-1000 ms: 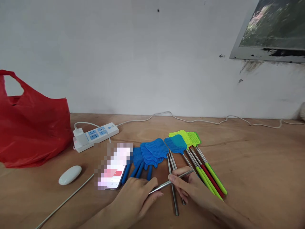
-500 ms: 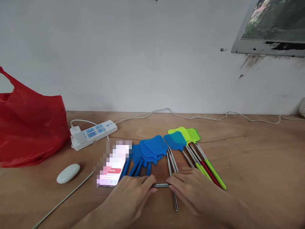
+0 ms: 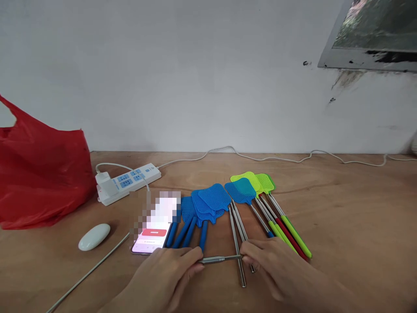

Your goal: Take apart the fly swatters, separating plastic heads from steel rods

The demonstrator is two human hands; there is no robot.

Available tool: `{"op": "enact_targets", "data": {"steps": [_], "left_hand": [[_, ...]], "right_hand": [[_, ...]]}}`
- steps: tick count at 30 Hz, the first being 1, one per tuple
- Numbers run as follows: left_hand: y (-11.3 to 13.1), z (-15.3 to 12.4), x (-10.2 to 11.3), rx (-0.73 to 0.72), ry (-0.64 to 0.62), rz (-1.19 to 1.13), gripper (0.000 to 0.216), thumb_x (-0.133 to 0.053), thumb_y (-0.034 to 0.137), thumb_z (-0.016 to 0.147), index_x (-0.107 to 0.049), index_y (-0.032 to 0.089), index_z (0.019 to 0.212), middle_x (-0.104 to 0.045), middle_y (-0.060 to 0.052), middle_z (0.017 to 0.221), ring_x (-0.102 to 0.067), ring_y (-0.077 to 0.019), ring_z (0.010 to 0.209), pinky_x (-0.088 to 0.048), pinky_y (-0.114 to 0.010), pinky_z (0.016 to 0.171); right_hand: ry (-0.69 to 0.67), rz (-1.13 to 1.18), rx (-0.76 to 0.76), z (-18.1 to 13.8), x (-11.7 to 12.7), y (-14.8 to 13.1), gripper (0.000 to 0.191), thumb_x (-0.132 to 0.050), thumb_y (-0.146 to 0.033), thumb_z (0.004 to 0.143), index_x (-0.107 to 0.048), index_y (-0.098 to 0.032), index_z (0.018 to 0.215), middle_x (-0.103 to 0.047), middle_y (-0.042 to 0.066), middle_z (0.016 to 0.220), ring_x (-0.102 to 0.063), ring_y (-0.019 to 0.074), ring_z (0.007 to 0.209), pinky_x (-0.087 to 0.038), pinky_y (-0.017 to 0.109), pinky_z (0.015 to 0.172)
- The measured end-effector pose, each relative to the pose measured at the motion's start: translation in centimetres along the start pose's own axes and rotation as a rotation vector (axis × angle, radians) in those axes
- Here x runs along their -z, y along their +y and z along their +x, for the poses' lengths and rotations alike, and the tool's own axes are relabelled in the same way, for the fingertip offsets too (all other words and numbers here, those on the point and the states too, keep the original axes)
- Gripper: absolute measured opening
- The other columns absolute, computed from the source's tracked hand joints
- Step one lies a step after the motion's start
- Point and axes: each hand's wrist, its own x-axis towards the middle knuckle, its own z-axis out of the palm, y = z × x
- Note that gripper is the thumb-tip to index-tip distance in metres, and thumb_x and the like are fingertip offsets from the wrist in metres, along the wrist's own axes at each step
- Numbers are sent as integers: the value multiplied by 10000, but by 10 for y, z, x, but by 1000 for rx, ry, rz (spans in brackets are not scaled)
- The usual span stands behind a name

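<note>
My left hand (image 3: 164,271) pinches the thicker end of a telescopic metal rod (image 3: 213,260). My right hand (image 3: 272,265) closes on the thinner end, so the rod lies level between the two, with stepped sections showing. Beneath and behind it, several loose metal rods (image 3: 235,237) rest on the table. Blue fly swatter heads (image 3: 215,196) overlap in a pile beyond my left hand, among short blue handles (image 3: 188,232). To the right lie fly swatters with metal shafts: a blue one (image 3: 240,191) and yellow-green ones (image 3: 249,180), with green and red grips (image 3: 293,232).
A lit phone (image 3: 153,237) lies left of the blue handles. Farther left are a white mouse-shaped object (image 3: 94,237), a white power strip (image 3: 130,180) with a plugged-in charger, and a red plastic bag (image 3: 45,174). A white cable (image 3: 270,160) runs along the wall.
My hands have moved apart, and the rod between them shows longer, with a thinner section drawn out on the right. The head view has shifted slightly.
</note>
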Motion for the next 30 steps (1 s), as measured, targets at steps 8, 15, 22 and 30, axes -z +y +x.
{"op": "enact_targets", "data": {"steps": [8, 15, 22, 30], "left_hand": [[5, 4, -12, -32, -19, 90, 225, -373, 213, 1042, -512, 234, 866, -709, -2, 738, -634, -236, 522, -218, -322, 457], [8, 9, -15, -22, -136, 148, 169, -444, 203, 1022, -551, 221, 892, -730, -6, 792, -680, -257, 563, -218, -324, 452], [4, 5, -11, -62, -65, 180, 245, -355, 201, 1042, -524, 232, 868, -698, -1, 739, -622, -236, 500, -191, -335, 442], [3, -1, -4, 35, -87, 30, 264, -316, 249, 1066, -516, 232, 894, -701, 4, 802, -646, -213, 612, -284, -297, 511]], "right_hand": [[27, -270, 110, 2, -20, -6, 115, -432, -167, 1002, -450, -229, 906, -664, -13, 729, -583, 192, 478, -106, 341, 451], [-35, -279, 151, 2, -28, -7, 157, -472, -72, 921, -435, -224, 925, -666, -21, 749, -586, 196, 482, -93, 348, 448], [-26, -170, 120, 0, -20, -1, 225, -513, -35, 794, -457, -227, 897, -644, -18, 709, -591, 188, 532, -150, 327, 467], [-14, -158, 24, -5, -17, -3, 138, -437, -99, 939, -481, -225, 903, -677, -8, 755, -611, 182, 558, -128, 331, 490]]}}
